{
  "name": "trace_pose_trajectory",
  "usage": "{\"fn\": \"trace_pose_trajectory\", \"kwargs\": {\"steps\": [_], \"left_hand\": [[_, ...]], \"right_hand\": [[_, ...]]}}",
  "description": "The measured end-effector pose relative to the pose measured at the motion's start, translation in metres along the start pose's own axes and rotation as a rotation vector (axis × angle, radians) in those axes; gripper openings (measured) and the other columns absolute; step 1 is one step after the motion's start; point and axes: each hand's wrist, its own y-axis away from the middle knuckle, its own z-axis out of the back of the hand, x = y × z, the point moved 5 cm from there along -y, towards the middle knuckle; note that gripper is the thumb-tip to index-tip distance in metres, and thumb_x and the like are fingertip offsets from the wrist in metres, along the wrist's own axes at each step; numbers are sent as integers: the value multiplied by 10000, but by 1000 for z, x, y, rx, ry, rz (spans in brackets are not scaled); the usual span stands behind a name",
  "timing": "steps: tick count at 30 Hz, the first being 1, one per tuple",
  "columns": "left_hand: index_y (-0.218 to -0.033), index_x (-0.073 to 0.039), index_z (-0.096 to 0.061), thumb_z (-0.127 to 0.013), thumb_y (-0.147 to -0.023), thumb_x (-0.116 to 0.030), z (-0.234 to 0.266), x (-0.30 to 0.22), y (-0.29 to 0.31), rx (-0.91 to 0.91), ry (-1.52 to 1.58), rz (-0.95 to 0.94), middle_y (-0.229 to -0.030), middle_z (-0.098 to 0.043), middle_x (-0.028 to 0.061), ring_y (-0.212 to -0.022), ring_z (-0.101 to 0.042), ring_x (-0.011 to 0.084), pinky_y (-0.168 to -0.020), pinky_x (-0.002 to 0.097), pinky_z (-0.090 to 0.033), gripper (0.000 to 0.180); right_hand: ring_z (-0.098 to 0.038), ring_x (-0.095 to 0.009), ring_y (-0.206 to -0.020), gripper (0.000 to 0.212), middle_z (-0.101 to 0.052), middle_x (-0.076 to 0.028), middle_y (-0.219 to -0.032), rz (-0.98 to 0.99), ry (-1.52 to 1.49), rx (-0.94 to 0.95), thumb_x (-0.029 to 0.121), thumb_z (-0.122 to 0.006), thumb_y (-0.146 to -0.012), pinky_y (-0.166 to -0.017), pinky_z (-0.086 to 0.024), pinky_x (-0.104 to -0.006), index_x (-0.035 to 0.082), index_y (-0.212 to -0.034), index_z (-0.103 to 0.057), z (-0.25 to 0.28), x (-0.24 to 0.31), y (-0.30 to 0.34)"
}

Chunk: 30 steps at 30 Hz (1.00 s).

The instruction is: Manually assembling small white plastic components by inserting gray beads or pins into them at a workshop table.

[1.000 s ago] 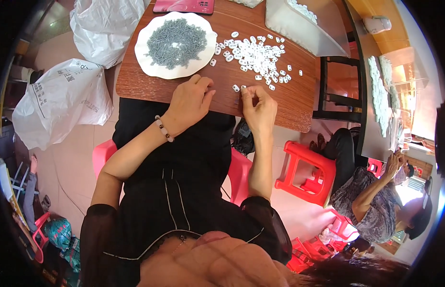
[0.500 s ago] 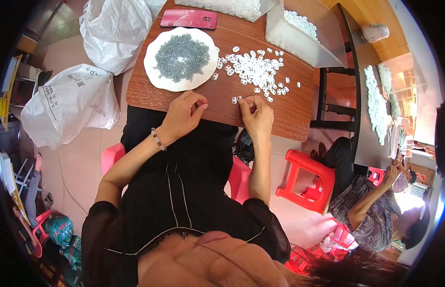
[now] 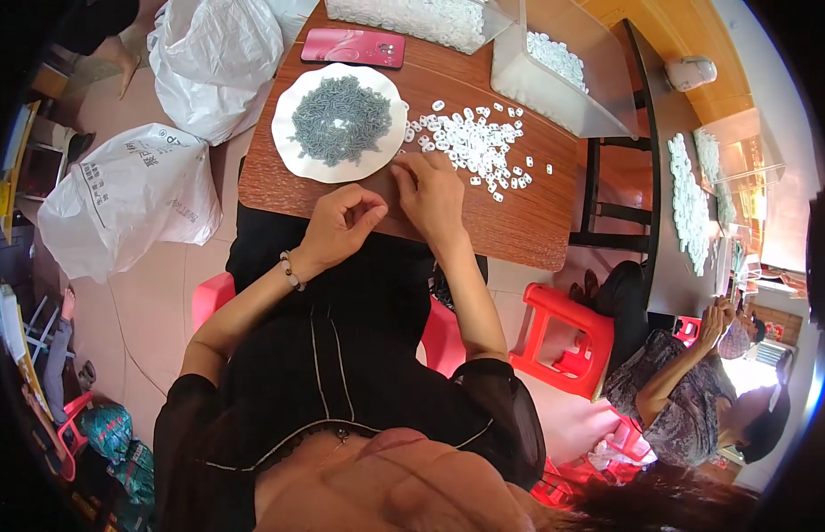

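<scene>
My left hand (image 3: 343, 223) is held at the table's near edge, thumb and fingertips pinched together. Whatever sits in that pinch is too small or hidden to name. Just right of it, my right hand (image 3: 433, 197) has its fingers curled and bent together beside the plate's right rim; its fingertips do not show clearly what they hold. A white wavy-edged plate (image 3: 292, 160) carries a heap of small grey rod-like pieces (image 3: 340, 120). To its right, small white oval pieces with two dark holes (image 3: 479, 142) lie scattered over the brown wooden table (image 3: 519, 235).
A pink phone (image 3: 353, 48) lies behind the plate. Clear bins (image 3: 554, 93) of white pieces stand at the back. White sacks (image 3: 133, 199) are on the floor at left. A red stool (image 3: 563, 341) and a seated person (image 3: 678, 390) at a dark table are at right.
My right hand has moved left from the white pieces' near edge to beside the plate, closer to my left hand. My left hand stays pinched. A bare leg now shows at the upper left.
</scene>
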Motion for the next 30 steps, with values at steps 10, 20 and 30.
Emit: {"fn": "trace_pose_trajectory", "kwargs": {"steps": [10, 20, 30], "left_hand": [[-892, -24, -651, -663, -875, -116, 8, 2, 2, 21, 9, 41, -783, -591, -27, -641, -461, 24, -555, 186, -356, 94], [-929, -11, -655, -641, -899, -129, 6, -1, -1, 28, 22, 53, -757, -593, -7, -590, -472, 55, -541, 210, -389, 123], [-963, -42, -695, -648, -918, -281, -2, -8, 9, 402, 698, 447, -691, -582, -14, -598, -488, 37, -523, 180, -375, 249]], "right_hand": [[-566, -308, -774, 53, -595, -110, -793, 8, 175, 33, 99, -651, -794, -628, -463, -403, 71, -826, -619, -15, 0, -4], [-512, -317, -810, 100, -553, -131, -841, 44, 237, 77, 29, -614, -792, -700, -428, -393, 45, -865, -547, -16, -2, 3], [-476, -243, -903, 106, -530, -115, -966, 68, -499, 77, 144, -565, -925, -817, -382, -332, 45, -922, -528, 25, 59, 26]]}}
